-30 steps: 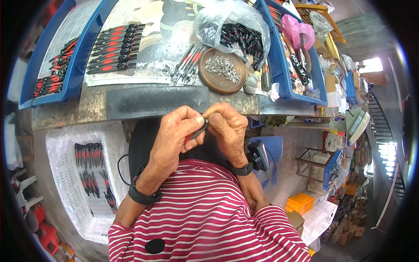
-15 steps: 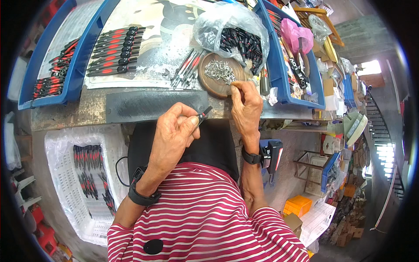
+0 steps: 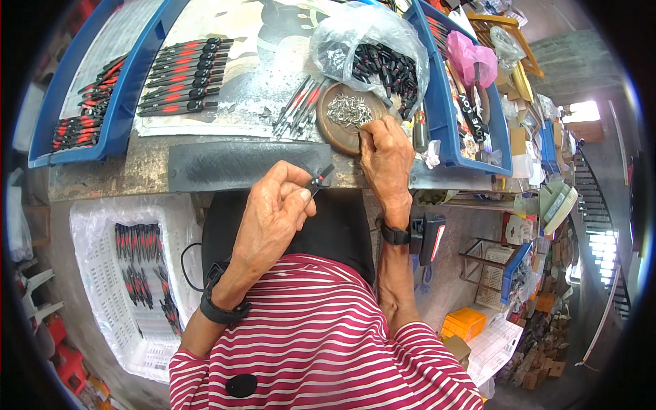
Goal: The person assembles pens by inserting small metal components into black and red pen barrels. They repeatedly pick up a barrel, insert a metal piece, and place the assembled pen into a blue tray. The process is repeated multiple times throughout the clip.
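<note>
Pretty bright, even daylight all over the workbench (image 3: 137, 174), barely any hard shadows. There's a blown-out white patch by the stairs (image 3: 601, 246) at the right. Middle is sharp, but the fisheye bends everything near the rim, and the corners go totally black.

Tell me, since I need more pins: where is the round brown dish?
The round brown dish sits upper centre on the bench, under the right hand, beside the clear plastic bag.

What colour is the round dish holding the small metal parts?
Brown; the round dish shows best in the head view.
</note>
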